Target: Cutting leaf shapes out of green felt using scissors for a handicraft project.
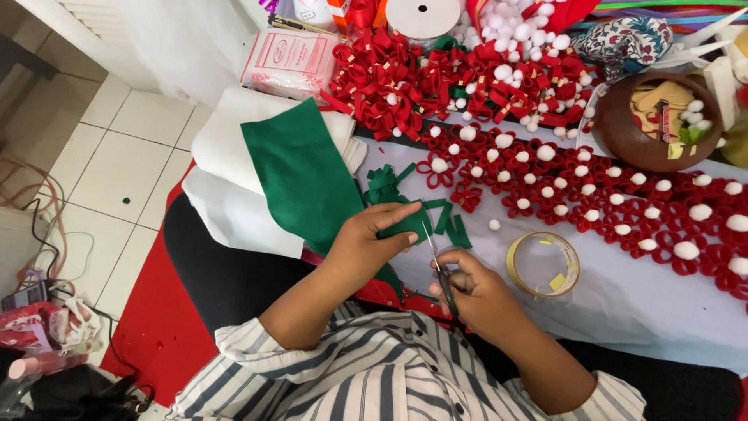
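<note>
My left hand (366, 242) pinches a small piece of green felt (405, 224) at the table's near edge. My right hand (475, 288) grips a pair of scissors (438, 269), whose blades point up at the felt piece. Several cut green felt strips (389, 183) lie just beyond my hands. A large green felt sheet (300, 175) drapes over white felt sheets (222, 168) to the left.
A roll of clear tape (544, 263) lies to the right of my hands. Rows of red felt flowers with white pompoms (592, 195) cover the pale tabletop. A heap of red ribbon bows (421, 82) and a brown bowl (658, 121) sit at the back.
</note>
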